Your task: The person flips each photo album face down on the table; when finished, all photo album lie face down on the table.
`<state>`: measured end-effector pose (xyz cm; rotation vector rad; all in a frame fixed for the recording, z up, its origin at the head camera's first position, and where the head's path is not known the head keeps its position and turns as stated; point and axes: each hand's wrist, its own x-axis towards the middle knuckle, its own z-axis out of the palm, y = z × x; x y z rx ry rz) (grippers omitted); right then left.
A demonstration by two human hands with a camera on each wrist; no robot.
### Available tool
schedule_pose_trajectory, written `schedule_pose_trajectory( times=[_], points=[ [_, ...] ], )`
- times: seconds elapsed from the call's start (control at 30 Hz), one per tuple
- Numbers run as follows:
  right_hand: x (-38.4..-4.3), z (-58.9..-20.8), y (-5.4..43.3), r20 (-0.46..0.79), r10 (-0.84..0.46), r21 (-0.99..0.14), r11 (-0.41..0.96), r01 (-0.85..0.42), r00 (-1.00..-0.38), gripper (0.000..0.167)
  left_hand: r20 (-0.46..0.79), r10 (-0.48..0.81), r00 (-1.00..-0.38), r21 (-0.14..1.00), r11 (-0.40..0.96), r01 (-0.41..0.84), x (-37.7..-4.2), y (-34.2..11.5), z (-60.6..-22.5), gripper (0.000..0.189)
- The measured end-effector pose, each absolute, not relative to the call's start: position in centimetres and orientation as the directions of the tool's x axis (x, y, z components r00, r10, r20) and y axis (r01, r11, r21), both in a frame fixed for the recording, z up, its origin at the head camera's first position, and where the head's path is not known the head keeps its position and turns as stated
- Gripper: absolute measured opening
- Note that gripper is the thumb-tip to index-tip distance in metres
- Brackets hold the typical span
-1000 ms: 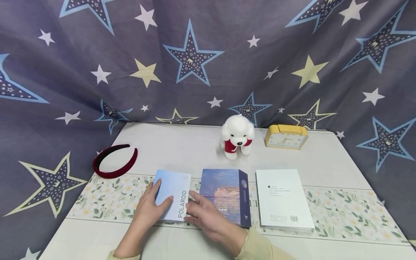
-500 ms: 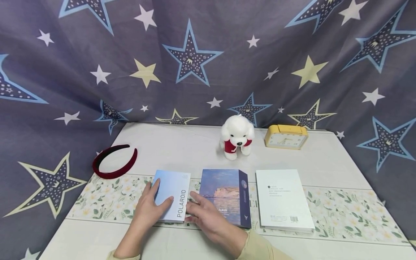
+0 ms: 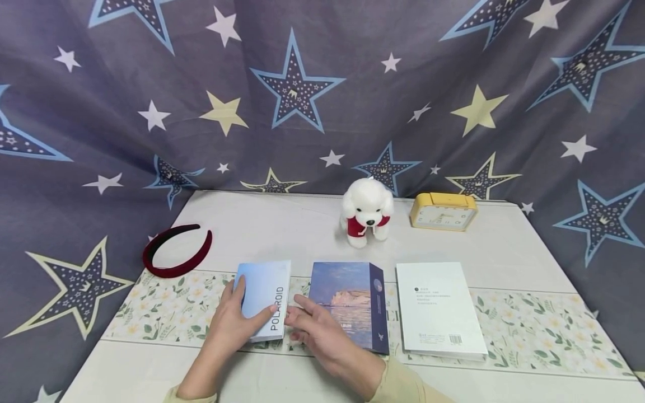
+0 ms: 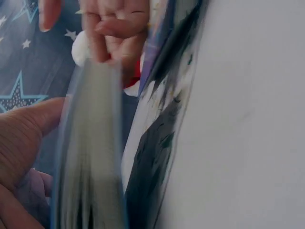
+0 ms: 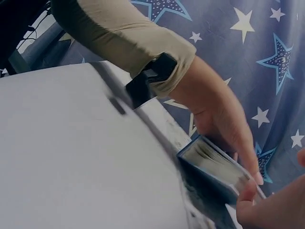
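Observation:
A pale blue photo album (image 3: 263, 296) lettered POLAROID lies tilted, its right side raised. My left hand (image 3: 230, 319) grips it from the left, thumb across the cover and the other fingers along the left edge. In the left wrist view, the album's page edges (image 4: 97, 138) show end-on between its covers. Fingertips of my right hand (image 3: 322, 338) are right at the album's right edge, with the fingers loosely extended. Below that hand lies a second album (image 3: 347, 296), blue-purple with a painted cliff on its cover, partly hidden by the hand.
A white book (image 3: 439, 308) with a barcode lies at right. Behind stand a white plush dog (image 3: 369, 210) in red and a yellow clock (image 3: 444, 212). A dark red headband (image 3: 176, 268) lies at far left. A starry curtain (image 3: 322, 112) hangs behind the table.
The POLAROID album's right side has risen and its right edge has shifted left. My left thumb has moved slightly right on its cover. My right hand has barely moved.

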<state>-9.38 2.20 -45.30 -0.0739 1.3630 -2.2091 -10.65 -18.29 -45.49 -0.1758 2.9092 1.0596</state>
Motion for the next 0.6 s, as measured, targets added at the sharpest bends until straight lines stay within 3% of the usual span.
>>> schedule_pose_trajectory(
  times=[0.13,0.27,0.4,0.6],
  points=[
    [-9.4,-45.1,2.3,-0.204,-0.454,-0.871,-0.32,0.372,-0.867,0.077,-0.05,-0.086,-0.995,0.642,0.76,-0.098,-10.7,-17.8,-45.6,0.102],
    [-9.4,-45.0,2.5,-0.156,-0.502,-0.895,-0.292,0.337,-0.85,0.068,-0.045,-0.051,-0.998,0.689,0.721,-0.068,-10.4,-17.0,-45.2,0.095],
    [-9.4,-44.8,2.6,-0.093,-0.554,-0.924,-0.261,0.279,-0.827,0.059,-0.07,0.009,-0.998,0.753,0.657,-0.046,-10.0,-16.3,-44.7,0.089],
    [-9.5,-44.9,2.7,-0.042,-0.572,-0.956,-0.214,0.199,-0.819,0.058,-0.033,0.135,-0.99,0.866,0.498,0.039,-9.7,-16.1,-44.1,0.084]
  ],
)
